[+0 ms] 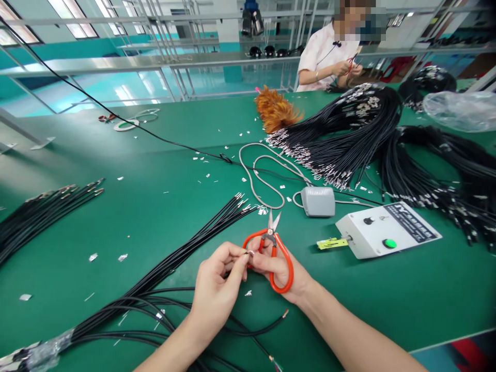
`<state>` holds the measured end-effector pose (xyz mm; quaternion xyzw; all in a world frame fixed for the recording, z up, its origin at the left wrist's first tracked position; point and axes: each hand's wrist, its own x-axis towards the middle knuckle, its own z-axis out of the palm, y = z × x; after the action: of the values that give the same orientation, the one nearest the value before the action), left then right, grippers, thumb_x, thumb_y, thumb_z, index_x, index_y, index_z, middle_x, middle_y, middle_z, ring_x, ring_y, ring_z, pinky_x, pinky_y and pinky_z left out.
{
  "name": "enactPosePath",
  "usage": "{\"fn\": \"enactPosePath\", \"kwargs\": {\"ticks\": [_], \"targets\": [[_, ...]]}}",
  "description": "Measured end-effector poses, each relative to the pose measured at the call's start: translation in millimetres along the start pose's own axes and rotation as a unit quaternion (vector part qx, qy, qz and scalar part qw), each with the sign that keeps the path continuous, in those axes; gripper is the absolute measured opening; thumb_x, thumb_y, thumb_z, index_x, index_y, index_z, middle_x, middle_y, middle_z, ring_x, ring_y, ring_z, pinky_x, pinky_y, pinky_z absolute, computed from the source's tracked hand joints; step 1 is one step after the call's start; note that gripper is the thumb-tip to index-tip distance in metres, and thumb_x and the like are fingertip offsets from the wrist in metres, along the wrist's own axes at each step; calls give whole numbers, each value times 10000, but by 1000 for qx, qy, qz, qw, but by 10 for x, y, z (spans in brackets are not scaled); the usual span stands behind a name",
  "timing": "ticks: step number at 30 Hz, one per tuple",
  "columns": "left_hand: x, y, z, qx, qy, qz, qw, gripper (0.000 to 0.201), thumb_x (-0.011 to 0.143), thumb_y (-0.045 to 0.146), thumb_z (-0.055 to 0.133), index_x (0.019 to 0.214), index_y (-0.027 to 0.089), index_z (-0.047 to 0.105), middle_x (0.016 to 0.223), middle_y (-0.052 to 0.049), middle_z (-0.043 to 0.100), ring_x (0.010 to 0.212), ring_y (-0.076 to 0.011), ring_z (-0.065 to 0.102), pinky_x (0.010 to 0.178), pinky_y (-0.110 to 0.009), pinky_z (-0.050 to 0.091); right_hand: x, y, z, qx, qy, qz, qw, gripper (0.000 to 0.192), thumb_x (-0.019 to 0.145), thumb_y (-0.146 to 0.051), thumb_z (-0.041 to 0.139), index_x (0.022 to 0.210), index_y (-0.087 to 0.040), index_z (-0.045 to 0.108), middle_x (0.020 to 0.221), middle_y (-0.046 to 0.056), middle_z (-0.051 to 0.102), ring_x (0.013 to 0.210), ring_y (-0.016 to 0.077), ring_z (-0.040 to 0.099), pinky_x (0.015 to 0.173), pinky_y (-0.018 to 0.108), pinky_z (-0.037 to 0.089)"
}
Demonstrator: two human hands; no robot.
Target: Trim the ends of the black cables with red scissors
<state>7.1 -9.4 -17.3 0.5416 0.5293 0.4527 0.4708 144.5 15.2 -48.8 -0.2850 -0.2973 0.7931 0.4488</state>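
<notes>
My left hand (218,287) pinches the end of a thin black cable (253,330) between thumb and fingertips, near its small metal tip. My right hand (279,268) holds red-handled scissors (276,247), blades pointing away and slightly apart, while its fingertips also touch the cable tip. A bundle of black cables (182,256) with metal terminals runs from the lower left toward the scissors.
A white control box (387,235) with a green button and a grey foot pedal (318,201) lie to the right. Large heaps of black cables (426,165) fill the far right. Another bundle (42,209) lies left. A person across the green table (155,155) works beside a feather duster (273,108).
</notes>
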Motion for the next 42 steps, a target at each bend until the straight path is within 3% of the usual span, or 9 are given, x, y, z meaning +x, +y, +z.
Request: {"fn": "enactPosePath", "kwargs": {"ticks": [5,9,14,26,33,38,40,42], "targets": [[-6,-32,-31,13,13,16,1000,143,866,255,589,752,168,580,575,31,550,528,-100,512,504,-195,413,15,6,-14,-53,46,-50,996,297,630,-339,859,781,-176,663,680,-38,555,619,99,479,620,233,390],[-2,-29,-31,35,8,30,999,147,874,245,574,747,172,572,584,32,546,534,-101,512,508,-197,406,6,-18,-18,-44,40,-68,996,258,660,-329,846,782,-181,673,737,-16,609,672,112,533,651,238,416],[2,-13,-43,61,-25,29,997,201,912,272,510,757,166,585,567,36,513,527,-98,463,513,-204,371,18,-49,-32,-57,60,-80,993,228,684,-319,834,770,-185,671,718,-24,616,679,110,549,674,233,429],[33,20,-73,-73,-77,-104,989,304,878,442,543,798,150,567,511,55,451,462,-76,290,440,-197,203,25,-20,4,19,74,-38,996,310,558,-237,894,744,-191,650,741,-26,672,704,119,607,747,255,464],[28,-3,-42,48,-4,18,999,141,864,267,578,785,159,623,624,13,560,577,-112,518,540,-198,410,4,-130,-12,-35,82,-83,993,275,589,-170,840,735,-187,607,718,-27,665,699,110,597,707,229,469],[-9,-70,-44,194,44,174,964,91,879,138,557,874,179,638,748,-3,614,609,-102,524,563,-194,404,-31,-204,26,-102,82,-117,984,247,619,-129,786,727,-185,572,704,-33,637,660,104,572,672,231,461],[-13,-74,-43,196,33,174,965,87,882,144,557,887,178,638,766,-9,615,626,-106,529,577,-198,408,-39,-207,40,-122,75,-130,981,237,631,-124,769,720,-189,559,702,-38,622,650,103,555,658,232,454],[-6,-61,-40,157,8,123,980,90,883,185,560,853,174,644,734,-11,609,628,-115,532,576,-203,410,-48,-205,46,-155,73,-144,975,212,655,-122,744,714,-193,553,714,-39,614,631,96,527,637,231,440]]}}
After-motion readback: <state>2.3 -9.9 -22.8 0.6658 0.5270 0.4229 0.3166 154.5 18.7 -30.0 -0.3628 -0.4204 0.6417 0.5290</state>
